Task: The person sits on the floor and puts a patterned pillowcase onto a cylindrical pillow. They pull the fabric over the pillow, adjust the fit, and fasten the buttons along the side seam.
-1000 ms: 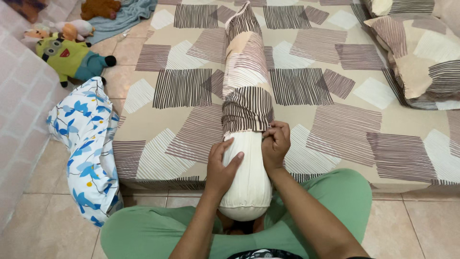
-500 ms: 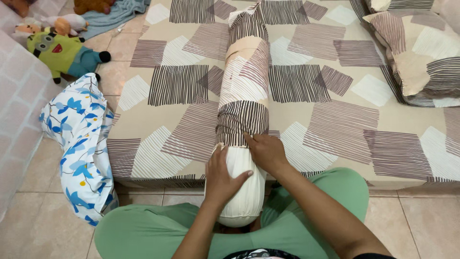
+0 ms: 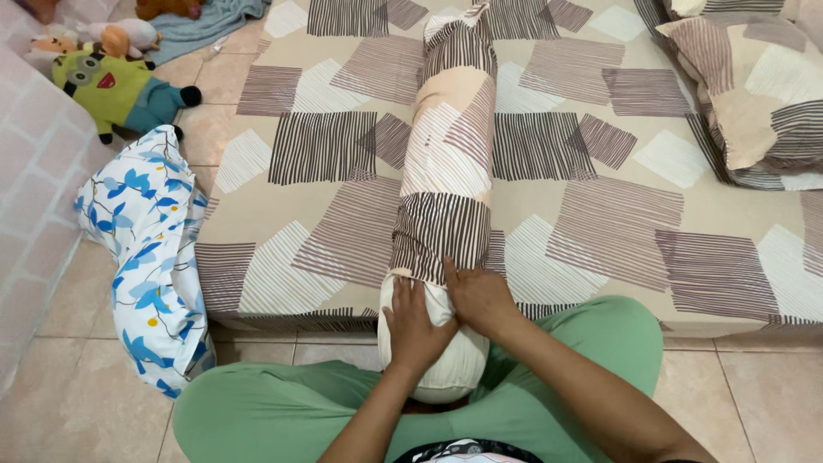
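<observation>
A long cream bolster, soft, light and likely floppy, lies from the person's lap onto the near edge of the bed, both the left hand and right hand pinching the patterned cover at its hem, the best grip.

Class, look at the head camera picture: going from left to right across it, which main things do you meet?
Yellow-green plush toy → blue-flowered white pillow → left hand → right hand, both on the bolster → striped pillow at the far right.
</observation>
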